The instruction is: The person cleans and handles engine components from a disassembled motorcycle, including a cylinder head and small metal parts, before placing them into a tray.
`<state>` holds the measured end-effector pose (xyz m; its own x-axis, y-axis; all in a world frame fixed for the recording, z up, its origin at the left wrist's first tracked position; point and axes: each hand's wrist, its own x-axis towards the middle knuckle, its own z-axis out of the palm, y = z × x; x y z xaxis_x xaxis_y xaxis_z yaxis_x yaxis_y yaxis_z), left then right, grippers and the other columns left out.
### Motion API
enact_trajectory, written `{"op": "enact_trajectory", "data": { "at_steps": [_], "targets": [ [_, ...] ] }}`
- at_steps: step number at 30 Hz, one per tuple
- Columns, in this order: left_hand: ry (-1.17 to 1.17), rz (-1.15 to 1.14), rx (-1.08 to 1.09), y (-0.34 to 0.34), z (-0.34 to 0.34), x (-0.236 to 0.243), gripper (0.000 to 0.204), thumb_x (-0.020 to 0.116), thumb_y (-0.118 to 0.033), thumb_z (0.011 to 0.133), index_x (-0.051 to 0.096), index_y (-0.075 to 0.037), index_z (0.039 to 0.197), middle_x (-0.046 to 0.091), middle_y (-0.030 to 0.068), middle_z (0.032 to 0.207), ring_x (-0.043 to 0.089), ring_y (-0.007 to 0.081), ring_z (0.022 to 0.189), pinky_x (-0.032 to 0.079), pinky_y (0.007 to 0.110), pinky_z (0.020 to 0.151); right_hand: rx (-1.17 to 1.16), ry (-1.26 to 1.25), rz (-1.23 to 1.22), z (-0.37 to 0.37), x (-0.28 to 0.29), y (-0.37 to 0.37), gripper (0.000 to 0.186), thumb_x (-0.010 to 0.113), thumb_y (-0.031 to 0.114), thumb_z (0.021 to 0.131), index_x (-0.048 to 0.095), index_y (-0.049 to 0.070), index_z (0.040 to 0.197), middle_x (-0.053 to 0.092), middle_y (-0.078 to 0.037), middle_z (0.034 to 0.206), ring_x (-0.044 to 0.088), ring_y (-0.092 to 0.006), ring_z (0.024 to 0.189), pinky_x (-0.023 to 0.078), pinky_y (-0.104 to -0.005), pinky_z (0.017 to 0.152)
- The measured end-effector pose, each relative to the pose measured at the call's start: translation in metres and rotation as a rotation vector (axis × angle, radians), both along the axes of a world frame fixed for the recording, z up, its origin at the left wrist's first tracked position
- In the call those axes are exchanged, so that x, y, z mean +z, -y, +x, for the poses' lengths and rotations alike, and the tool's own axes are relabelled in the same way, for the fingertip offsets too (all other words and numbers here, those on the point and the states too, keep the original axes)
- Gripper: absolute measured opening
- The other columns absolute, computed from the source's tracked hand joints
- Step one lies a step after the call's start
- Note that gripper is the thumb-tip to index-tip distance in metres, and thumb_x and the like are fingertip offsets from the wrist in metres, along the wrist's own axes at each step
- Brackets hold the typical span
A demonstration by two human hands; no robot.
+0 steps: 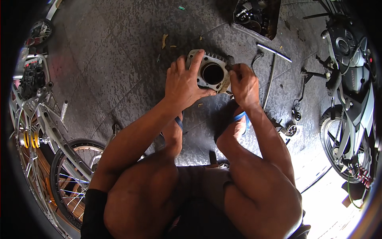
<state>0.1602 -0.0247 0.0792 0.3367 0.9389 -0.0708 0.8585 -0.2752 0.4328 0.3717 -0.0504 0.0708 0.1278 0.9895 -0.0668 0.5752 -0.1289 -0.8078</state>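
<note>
A grey metal engine cylinder block (204, 60) with a round dark bore and cooling fins sits between my feet, its flat flange facing up. My left hand (182, 81) grips its left side, index finger along the top flange and thumb at the lower edge. At the block's right edge, my right hand (244, 85) is closed in a pinch. Whatever those fingertips hold is small, dark and mostly hidden by them. The flange below the bore looks brownish and stained.
A dark tray (254, 33) of engine parts lies far right, with a metal rod (274, 52) below it. One motorcycle (350, 83) stands at right. A bare frame (59, 139) and spoked wheel (59, 175) are at left. Yellowish scraps (164, 41) dot the floor.
</note>
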Motion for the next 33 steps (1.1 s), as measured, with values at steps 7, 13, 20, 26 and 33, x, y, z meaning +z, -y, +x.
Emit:
{"op": "enact_trajectory", "data": {
  "at_steps": [7, 13, 20, 26, 33],
  "targets": [
    [0.022, -0.007, 0.005, -0.002, 0.003, 0.002, 0.125, 0.097, -0.052, 0.056, 0.032, -0.023, 0.158, 0.049, 0.0253, 0.131, 0.055, 0.0435, 0.117, 0.047, 0.053, 0.098, 0.012, 0.029, 0.054, 0.001, -0.001, -0.002, 0.011, 0.065, 0.009, 0.091, 0.063, -0.001, 0.095, 0.066, -0.024, 0.09, 0.067, -0.0452, 0.083, 0.053, -0.0484, 0.072],
    [0.014, -0.02, 0.021, -0.002, 0.004, 0.004, 0.123, 0.097, -0.051, 0.056, 0.034, -0.023, 0.157, 0.05, 0.0246, 0.13, 0.055, 0.0433, 0.117, 0.048, 0.052, 0.097, 0.028, 0.029, -0.016, -0.005, 0.0, 0.014, 0.014, 0.065, 0.009, 0.091, 0.066, -0.003, 0.097, 0.069, -0.023, 0.092, 0.07, -0.0415, 0.084, 0.055, -0.0454, 0.074],
    [0.001, -0.058, 0.011, -0.001, 0.002, 0.003, 0.129, 0.097, -0.052, 0.055, 0.027, -0.024, 0.16, 0.047, 0.0255, 0.137, 0.051, 0.044, 0.125, 0.044, 0.054, 0.102, 0.012, 0.05, 0.007, -0.001, 0.002, 0.008, 0.014, 0.066, 0.007, 0.09, 0.066, -0.003, 0.1, 0.069, -0.022, 0.093, 0.071, -0.0396, 0.084, 0.056, -0.0442, 0.076],
    [-0.004, -0.065, -0.001, -0.003, 0.002, 0.002, 0.13, 0.096, -0.053, 0.057, 0.026, -0.024, 0.161, 0.047, 0.0262, 0.137, 0.051, 0.0442, 0.125, 0.044, 0.055, 0.102, -0.012, 0.009, -0.038, 0.005, 0.009, -0.005, 0.014, 0.063, 0.007, 0.09, 0.066, -0.002, 0.101, 0.068, -0.023, 0.097, 0.07, -0.0415, 0.089, 0.055, -0.0468, 0.078],
    [0.016, -0.061, -0.01, -0.004, 0.003, 0.003, 0.13, 0.096, -0.055, 0.057, 0.025, -0.024, 0.162, 0.046, 0.0271, 0.137, 0.05, 0.0448, 0.125, 0.044, 0.055, 0.102, 0.024, 0.009, -0.028, 0.007, 0.003, 0.009, 0.016, 0.063, 0.007, 0.09, 0.067, -0.002, 0.103, 0.068, -0.024, 0.098, 0.069, -0.0431, 0.091, 0.055, -0.0452, 0.08]
  ]
}}
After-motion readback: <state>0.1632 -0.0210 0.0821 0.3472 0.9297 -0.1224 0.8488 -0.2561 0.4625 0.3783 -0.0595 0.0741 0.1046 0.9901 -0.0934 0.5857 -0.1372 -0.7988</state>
